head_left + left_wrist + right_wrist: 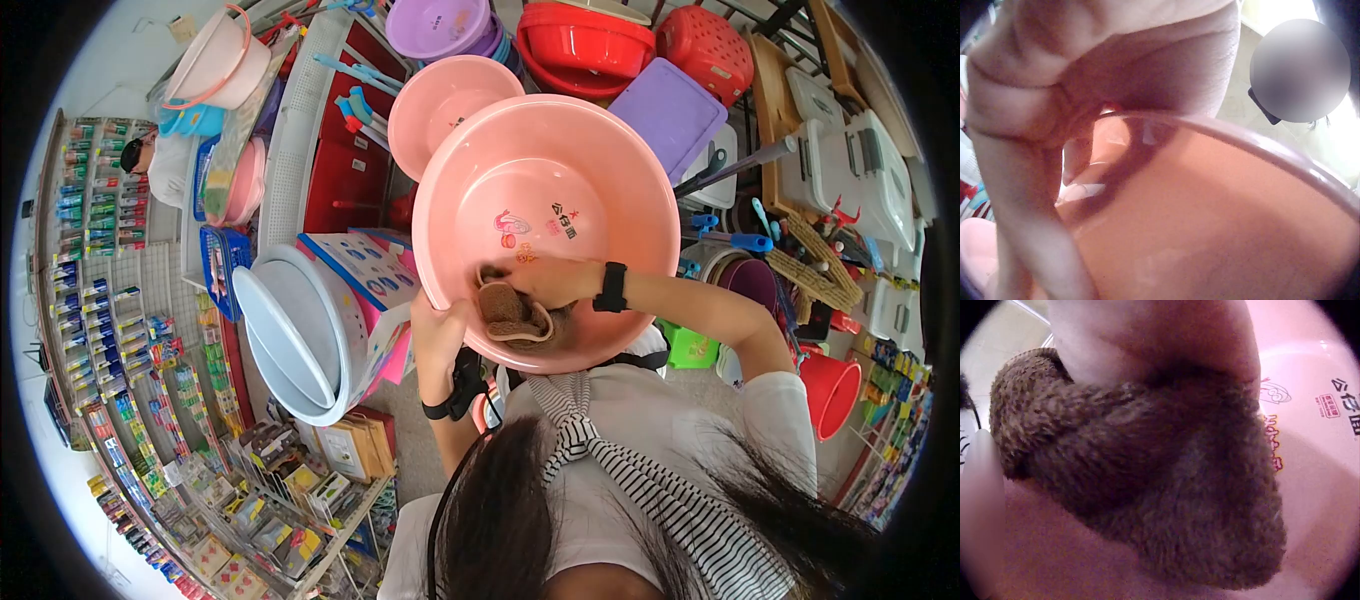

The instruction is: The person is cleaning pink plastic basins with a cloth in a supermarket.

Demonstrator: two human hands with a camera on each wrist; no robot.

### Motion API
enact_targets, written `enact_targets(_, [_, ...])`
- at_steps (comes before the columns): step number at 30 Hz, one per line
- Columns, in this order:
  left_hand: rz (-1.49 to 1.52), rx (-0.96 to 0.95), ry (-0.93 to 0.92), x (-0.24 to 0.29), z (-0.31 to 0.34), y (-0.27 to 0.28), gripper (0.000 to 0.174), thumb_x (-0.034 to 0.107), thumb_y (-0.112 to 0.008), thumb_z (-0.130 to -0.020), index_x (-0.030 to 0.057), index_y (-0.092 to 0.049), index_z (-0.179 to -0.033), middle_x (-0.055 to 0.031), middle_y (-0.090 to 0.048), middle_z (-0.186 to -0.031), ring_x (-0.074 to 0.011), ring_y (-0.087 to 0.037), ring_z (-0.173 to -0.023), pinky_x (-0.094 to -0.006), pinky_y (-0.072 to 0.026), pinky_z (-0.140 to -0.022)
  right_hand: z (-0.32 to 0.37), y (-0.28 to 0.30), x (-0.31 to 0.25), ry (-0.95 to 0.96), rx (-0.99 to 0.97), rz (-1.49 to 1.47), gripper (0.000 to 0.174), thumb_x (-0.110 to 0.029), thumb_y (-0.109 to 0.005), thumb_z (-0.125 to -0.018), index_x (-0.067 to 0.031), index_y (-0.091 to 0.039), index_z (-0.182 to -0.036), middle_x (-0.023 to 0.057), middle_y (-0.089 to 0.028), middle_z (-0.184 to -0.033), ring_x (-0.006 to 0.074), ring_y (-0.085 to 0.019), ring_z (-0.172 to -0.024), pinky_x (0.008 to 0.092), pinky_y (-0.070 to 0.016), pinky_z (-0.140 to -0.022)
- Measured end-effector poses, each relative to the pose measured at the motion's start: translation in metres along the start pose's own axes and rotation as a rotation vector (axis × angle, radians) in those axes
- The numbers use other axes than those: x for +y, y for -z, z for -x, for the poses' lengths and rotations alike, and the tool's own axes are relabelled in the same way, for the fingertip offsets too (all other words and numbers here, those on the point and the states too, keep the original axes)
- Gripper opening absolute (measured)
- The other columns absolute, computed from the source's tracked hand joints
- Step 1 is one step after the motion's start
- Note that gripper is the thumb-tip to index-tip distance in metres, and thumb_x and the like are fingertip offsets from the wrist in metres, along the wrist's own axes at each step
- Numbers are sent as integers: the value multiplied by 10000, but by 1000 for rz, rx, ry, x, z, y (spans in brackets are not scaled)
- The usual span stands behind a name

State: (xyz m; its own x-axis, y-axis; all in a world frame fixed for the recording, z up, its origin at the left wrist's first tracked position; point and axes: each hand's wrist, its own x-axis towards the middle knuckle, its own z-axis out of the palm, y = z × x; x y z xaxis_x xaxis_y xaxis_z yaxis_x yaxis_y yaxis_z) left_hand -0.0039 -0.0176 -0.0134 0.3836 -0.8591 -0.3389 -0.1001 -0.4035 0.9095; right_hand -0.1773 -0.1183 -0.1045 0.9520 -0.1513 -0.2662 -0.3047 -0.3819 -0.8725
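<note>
A large pink plastic basin (612, 170), with printed figures and lettering on its bottom, is tilted in front of the person's body. My left hand (438, 335) grips its left rim; in the left wrist view the curled fingers of that hand (1035, 112) lie over the edge of the basin (1241, 206). Inside the basin, my right hand (555, 282) holds a fuzzy brown cloth (512, 308) against the near wall. Seen from the right wrist, the bunched cloth (1147, 475) covers the fingers of the right hand (1154, 337).
A smaller pink basin (440, 110) sits just behind the large one. Red basins (585, 45) and a purple lid (665, 120) lie at the back. Pale blue tubs (285, 330) stand at the left, beside stocked shelves (140, 360). A red bucket (830, 390) is at the right.
</note>
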Motion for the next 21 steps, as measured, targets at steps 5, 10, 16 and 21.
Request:
enact_targets(5, [-25,-28,-11,-9,-1,5,354,-4,-546,-700,-68,-586,-1046,-81,-645,-929,-146,-591,-820,-273,-466,-745,-4,35,-10,-192,471,37,382,-66,-498,-902,-71,-455,-1282,161,-491,-1220,312,-516,-1091,398,-448,-869])
enact_targets(10, [63,-1,-27,-13,3,5,353,-24,-535,-708,-73,-584,-1054,-83,-647,-944,-142,-595,-837,-265,-466,-763,11,71,-17,11,889,-282,431,-140,-476,-933,-83,-385,-1350,207,-489,-1106,350,-563,-938,437,-451,-779])
enact_targets(16, [51,-14,-95,-2,4,-3,289,-14,-538,-736,-63,-590,-1016,-78,-657,-884,-119,-586,-824,-266,-464,-757,-5,95,-75,28,1173,318,561,-86,-553,-846,-81,-382,-1381,145,-484,-1083,306,-556,-813,398,-494,-629])
enact_targets(21, [16,-12,-146,6,2,-6,274,-8,-541,-720,-57,-585,-985,-66,-640,-829,-112,-565,-778,-267,-465,-721,-8,74,-106,-32,976,449,703,-43,-606,-721,-147,-384,-1380,154,-479,-1034,346,-580,-741,398,-506,-574])
